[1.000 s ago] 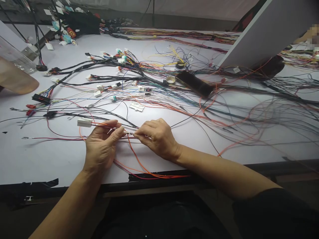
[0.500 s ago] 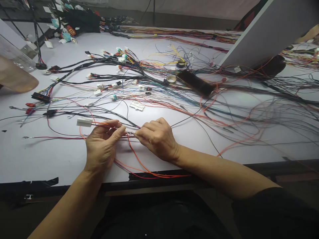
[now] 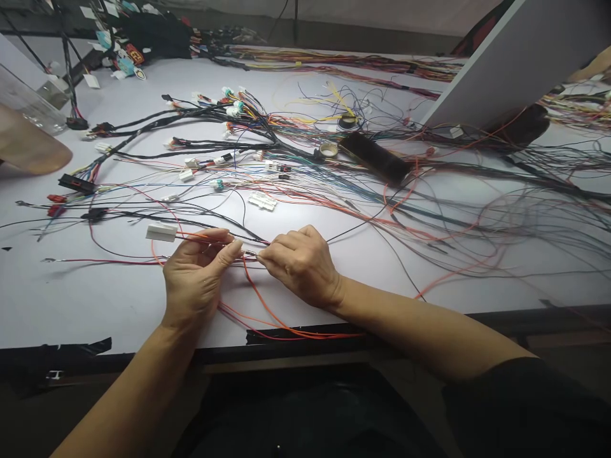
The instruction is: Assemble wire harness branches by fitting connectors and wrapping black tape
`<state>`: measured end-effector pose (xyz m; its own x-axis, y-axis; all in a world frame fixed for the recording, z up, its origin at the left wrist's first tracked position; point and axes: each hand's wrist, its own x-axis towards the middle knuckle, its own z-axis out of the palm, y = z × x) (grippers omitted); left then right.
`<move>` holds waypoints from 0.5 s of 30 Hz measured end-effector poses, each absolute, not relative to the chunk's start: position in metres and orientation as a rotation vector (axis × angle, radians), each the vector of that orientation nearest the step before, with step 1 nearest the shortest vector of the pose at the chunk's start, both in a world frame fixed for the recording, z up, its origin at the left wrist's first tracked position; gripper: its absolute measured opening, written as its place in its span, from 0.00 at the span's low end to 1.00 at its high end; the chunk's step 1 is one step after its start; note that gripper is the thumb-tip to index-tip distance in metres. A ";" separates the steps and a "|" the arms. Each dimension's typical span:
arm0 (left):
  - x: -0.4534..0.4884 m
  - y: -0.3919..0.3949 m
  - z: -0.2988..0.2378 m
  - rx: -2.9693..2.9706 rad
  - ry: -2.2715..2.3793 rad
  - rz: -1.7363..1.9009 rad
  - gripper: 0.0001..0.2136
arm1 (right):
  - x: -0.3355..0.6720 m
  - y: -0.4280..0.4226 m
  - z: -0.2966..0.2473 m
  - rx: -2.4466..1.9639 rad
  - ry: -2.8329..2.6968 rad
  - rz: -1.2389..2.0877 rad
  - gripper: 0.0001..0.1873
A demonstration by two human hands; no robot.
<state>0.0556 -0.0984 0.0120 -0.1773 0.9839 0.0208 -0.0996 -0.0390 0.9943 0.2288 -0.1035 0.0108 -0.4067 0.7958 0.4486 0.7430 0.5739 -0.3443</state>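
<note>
My left hand (image 3: 198,270) is closed around a few thin wires, thumb and fingertips pinched together. Out past its fingers on the left sticks a white connector (image 3: 161,233) with orange and dark wires running into the grip. Close by on the right, my right hand (image 3: 300,264) pinches the end of a wire; a short shiny metal piece (image 3: 249,253) shows in the small gap between both hands. An orange wire (image 3: 255,289) hangs down from that spot and curves toward the table edge. What lies inside the fingers is mostly hidden.
A black-taped wire harness (image 3: 157,121) with many connectors spreads across the table. Behind my right hand are a dark phone (image 3: 375,158) and a tape roll (image 3: 328,151). A white connector piece (image 3: 262,201) lies nearer. A grey panel (image 3: 506,70) stands at the right.
Both hands keep nearly the same place and grip. The view has shifted very slightly; the small metal piece between the fingers looks a little different.
</note>
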 end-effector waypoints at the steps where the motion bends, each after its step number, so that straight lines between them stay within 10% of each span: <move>1: 0.055 -0.098 0.011 1.093 1.254 1.411 0.12 | 0.229 -0.104 0.010 -1.222 -2.223 0.117 0.16; 15: 0.054 -0.099 0.010 1.195 1.314 1.385 0.12 | 0.227 -0.107 0.003 -1.206 -2.183 0.071 0.15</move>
